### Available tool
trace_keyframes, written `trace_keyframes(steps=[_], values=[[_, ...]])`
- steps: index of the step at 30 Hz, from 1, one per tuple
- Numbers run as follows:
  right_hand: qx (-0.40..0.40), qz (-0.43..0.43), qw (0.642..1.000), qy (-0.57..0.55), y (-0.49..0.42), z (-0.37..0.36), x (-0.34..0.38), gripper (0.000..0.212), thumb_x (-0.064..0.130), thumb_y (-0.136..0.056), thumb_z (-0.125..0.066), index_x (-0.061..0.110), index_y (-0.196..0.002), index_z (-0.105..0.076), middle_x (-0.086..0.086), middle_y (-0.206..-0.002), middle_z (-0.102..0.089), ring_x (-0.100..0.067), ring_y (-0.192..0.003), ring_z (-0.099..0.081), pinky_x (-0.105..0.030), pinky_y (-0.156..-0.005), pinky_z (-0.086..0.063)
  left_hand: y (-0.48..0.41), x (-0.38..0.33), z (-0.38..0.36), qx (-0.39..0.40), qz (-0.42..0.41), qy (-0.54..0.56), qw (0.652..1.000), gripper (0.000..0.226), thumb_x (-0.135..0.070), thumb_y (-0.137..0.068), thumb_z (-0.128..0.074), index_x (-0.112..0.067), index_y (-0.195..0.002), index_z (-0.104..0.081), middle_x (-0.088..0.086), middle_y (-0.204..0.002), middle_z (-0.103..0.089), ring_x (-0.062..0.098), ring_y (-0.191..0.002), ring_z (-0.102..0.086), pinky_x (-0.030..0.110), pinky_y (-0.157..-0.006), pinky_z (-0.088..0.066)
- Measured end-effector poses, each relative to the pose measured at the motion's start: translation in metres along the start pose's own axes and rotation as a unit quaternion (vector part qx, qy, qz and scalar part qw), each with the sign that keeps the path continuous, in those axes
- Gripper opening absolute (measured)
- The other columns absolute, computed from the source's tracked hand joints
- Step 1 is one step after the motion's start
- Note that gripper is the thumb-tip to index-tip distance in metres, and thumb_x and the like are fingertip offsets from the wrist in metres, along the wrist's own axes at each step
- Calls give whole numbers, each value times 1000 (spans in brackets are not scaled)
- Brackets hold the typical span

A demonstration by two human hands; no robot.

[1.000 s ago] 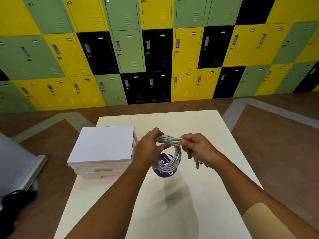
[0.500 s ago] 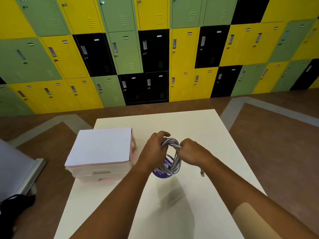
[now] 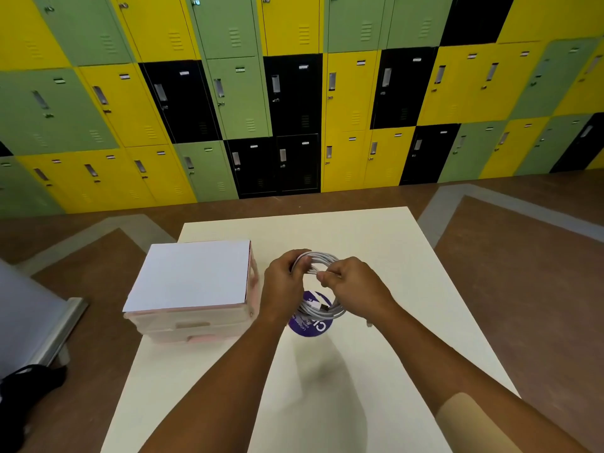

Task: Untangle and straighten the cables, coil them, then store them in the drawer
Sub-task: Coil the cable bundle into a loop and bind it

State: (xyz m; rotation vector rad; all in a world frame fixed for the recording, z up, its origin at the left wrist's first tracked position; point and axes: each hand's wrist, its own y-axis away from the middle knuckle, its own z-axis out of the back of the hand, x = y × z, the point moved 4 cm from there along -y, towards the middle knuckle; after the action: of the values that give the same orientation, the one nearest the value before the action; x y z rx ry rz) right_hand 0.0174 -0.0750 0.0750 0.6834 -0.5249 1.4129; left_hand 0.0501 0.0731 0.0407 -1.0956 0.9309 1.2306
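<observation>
Both arms stretched forward; left hand (image 3: 282, 282) grips cable coil (image 3: 327, 310), right hand (image 3: 354, 282) pinches it.

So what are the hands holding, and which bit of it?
Both hold the coiled white cable. The left hand grips the loop's upper left side. The right hand pinches strands at its upper right.

Locker room or changing area, wall of green, yellow and black metal locker doors (image 3: 294, 99) filling the upper frame, brown floor with grey stripes (image 3: 523, 273) below, plain cream worktop (image 3: 408, 256) at centre
</observation>
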Motion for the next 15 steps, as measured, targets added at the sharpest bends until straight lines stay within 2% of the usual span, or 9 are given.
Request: trace_keyframes(steps=[2, 5, 8, 10, 12, 15], values=[[21, 20, 1000, 2, 3, -3, 3, 30, 37, -96, -58, 15, -80, -69, 5, -57, -53, -12, -53, -48, -26, -53, -36, 0, 3, 2, -9, 4, 1, 1000, 15, -24, -100, -56, -30, -103, -69, -15, -84, -71, 2, -63, -59, 21, -63, -44], [54, 34, 998, 0, 2, 0, 2, 27, 35, -96, -59, 16, -80, -69, 5, -57, -53, -11, -51, -47, -27, -54, -37, 6, 3, 5, -7, 1, -18, 1000, 18, -23, -102, -53, -37, -100, -65, -16, -84, -70, -1, -62, -59, 15, -61, -44], [34, 40, 999, 0, -7, 15, -2, 23, 37, -92, -64, 20, -77, -69, 4, -61, -60, -11, -53, -50, -29, -55, -40, 7, -2, 12, 28, -3, -28, 999, 19, -23, -101, -53, -37, -98, -65, -15, -82, -70, -1, -62, -60, 11, -57, -43], [11, 53, 998, 8, -13, 24, -5, 24, 41, -89, -68, 22, -75, -67, 2, -63, -62, -11, -55, -51, -30, -55, -40, 3, -3, 17, 65, 6, -44, 997, 16, -25, -101, -55, -33, -99, -69, -12, -78, -69, 3, -58, -58, 17, -56, -46], [-1, 51, 998, -35, -16, 31, -11, 26, 41, -85, -74, 19, -74, -64, 3, -61, -59, -11, -52, -46, -28, -51, -35, -1, -4, 20, 123, 29, -41, 991, 16, -25, -100, -56, -24, -100, -72, -6, -73, -67, 9, -52, -53, 29, -54, -48], [29, 51, 992, -111, -21, 37, -20, 27, 37, -83, -77, 14, -75, -66, 3, -57, -47, -12, -51, -37, -27, -51, -31, 0, -11, 22, 201, 61, -4, 978, 18, -27, -98, -60, -16, -102, -74, -1, -67, -61, 15, -52, -48, 34, -54, -46]])
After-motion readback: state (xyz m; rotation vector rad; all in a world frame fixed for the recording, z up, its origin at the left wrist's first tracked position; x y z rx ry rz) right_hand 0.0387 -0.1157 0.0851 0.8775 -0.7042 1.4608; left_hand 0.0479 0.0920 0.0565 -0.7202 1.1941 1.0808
